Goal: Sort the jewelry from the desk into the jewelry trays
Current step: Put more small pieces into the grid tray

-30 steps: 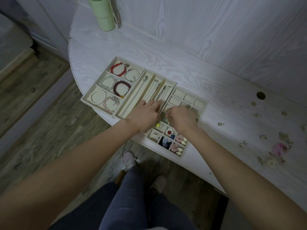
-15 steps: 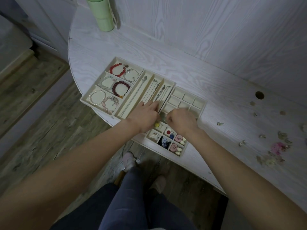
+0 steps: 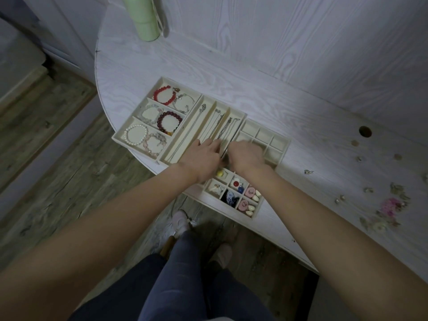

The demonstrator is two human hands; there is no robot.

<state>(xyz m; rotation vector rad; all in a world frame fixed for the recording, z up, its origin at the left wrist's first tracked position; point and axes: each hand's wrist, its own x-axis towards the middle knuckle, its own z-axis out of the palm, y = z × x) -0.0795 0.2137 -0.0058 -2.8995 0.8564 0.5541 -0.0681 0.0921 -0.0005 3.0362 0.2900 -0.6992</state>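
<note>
A: How far was the sorting?
B: Most was done, I think. On the desk stood three trays: the bracelet tray with six bracelets, the necklace tray with three lanes of chains, the grid tray filled only in the near cells.
A: And left?
B: Some small loose pieces lay far to the right, perhaps ten.
A: The hands?
B: Left hand and right hand met at a chain's end; pinching or only touching, I cannot tell

Bare desk beyond trays; green bottle far left; scattered jewelry right.
</note>
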